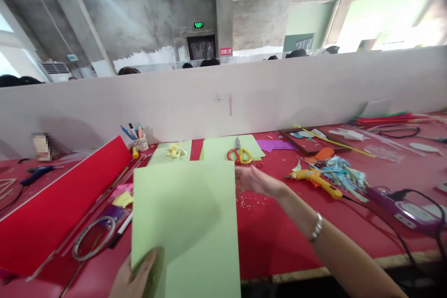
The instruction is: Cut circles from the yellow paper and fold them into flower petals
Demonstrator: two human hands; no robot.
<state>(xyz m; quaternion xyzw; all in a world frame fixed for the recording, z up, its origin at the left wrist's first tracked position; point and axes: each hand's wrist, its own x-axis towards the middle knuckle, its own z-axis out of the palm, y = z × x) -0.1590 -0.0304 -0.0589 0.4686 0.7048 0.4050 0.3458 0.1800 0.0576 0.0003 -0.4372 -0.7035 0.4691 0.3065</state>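
Note:
A pale green sheet of paper or thin card [188, 214] stands upright in front of me, above the red table. My left hand [134, 274] grips its lower left part, the thumb lying across the front face and the fingers behind it. At the upper right edge of the sheet is my right hand [252, 179], a bracelet on its wrist. The sheet covers most of those fingers, so I cannot tell whether they touch or pinch it. Just beyond the sheet, scissors [240, 153] with red and yellow handles lie on more green paper [256, 144].
On the right lie a yellow glue gun [316, 180], blue paper strips [344, 177], a purple power strip [401, 212] and a brown tray [314, 149]. Leftward are a red board [70, 200], a tape roll [94, 240], a marker [120, 230] and a pen cup [140, 141]. A white partition [174, 102] stands behind.

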